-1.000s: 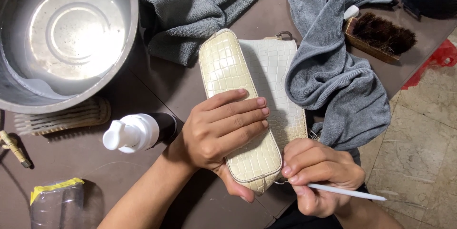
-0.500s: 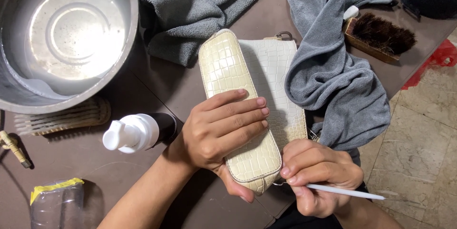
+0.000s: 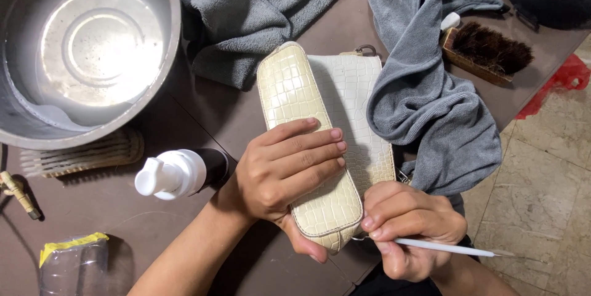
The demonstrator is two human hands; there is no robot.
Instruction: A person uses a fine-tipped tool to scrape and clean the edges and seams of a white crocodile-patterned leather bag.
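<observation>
While my left hand [image 3: 289,170] clamps the cream bag [image 3: 311,148] flat on the counter [image 3: 246,111], my right hand [image 3: 409,228] pinches a thin white stick [image 3: 452,248] at its near corner; I'd work with light, short strokes.

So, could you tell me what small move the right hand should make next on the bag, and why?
Probably draw the thin white stick a little further along the corner seam of the cream bag. The right hand holds it pinched at that corner, and the left hand presses the bag flat, steadying it.
</observation>
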